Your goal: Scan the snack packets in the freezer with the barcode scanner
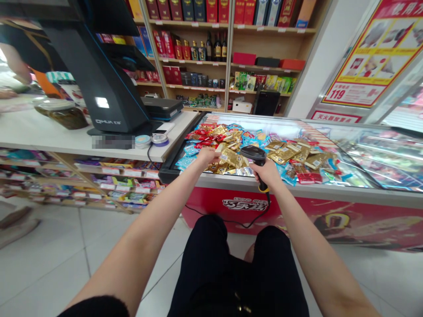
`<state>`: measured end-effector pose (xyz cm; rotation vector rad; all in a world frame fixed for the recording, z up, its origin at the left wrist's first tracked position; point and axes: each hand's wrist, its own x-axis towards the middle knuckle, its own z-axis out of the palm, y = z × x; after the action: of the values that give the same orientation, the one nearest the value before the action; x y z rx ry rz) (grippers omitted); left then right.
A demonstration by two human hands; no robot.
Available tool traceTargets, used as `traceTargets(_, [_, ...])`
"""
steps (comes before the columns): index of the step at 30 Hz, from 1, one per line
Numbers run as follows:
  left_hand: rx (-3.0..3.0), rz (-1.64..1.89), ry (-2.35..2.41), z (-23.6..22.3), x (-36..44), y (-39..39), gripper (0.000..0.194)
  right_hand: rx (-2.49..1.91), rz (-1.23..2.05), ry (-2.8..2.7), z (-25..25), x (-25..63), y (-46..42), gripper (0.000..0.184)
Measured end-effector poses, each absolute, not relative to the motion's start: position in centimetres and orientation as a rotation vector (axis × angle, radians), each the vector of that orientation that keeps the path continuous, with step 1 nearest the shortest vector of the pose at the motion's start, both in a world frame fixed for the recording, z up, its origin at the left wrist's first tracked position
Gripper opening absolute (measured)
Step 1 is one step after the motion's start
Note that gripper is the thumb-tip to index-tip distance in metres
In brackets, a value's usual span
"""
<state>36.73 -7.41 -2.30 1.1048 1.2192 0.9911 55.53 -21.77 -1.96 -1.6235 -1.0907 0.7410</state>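
Two hands busy at once here, so here's how I read it. Left hand (209,156) has its fingers pinching a gold packet (234,158) by the near-left edge, pretty much at the front of a messy pile on the freezer lid (358,154). Right hand (268,172) has its fingers wrapped round the grip of a handheld scanner (254,154), head up, sitting just beside the packet. Can't tell if a finger is squeezing the trigger, or whether the right hand actually touches the packet's corner.

My guess at the step: lining packet and scanner up for a read. There's a pale patch on the gold, could be a label, too small to say if it's a barcode. If I'm right, the next move calls for turning the code square to the scanner window and keeping the foil flat, since shiny crinkly stuff probably glares and reads badly.

Around it there are red packets (204,135), blue packets (257,135) and, over to the right, other gold packets (287,152). I'd watch for reading a neighbour by mistake. Cable (268,204) hangs in a loop below the grip, so no big yanks. Register (119,105) stands on the surface (56,138) to the left.
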Motion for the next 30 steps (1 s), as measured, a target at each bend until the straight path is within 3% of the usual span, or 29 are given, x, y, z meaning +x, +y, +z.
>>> traceTargets(4, [0.906, 1.100, 1.101, -2.2, 37.5, -7.5, 0.039, -1.609, 0.734, -1.093, -2.0, 55.5, -21.7, 0.018])
traceTargets(10, [1.110, 0.903, 1.300, -2.5, 37.5, -7.8, 0.030, -1.624, 0.750, -1.085, -2.2, 55.9, -22.0, 0.020])
traceTargets(16, [1.596, 0.582, 1.399, -1.4, 37.3, -7.5, 0.051, -1.624, 0.761, -1.062, -2.1, 55.9, -22.2, 0.020])
traceTargets(23, [1.805, 0.494, 1.352, -1.1, 37.6, -7.2, 0.026, -1.593, 0.779, -1.058, -2.7, 56.3, -21.9, 0.023])
traceTargets(30, [1.629, 0.697, 1.355, -1.5, 36.9, -6.5, 0.027, -1.621, 0.757, -1.049, -2.7, 56.7, -22.0, 0.022])
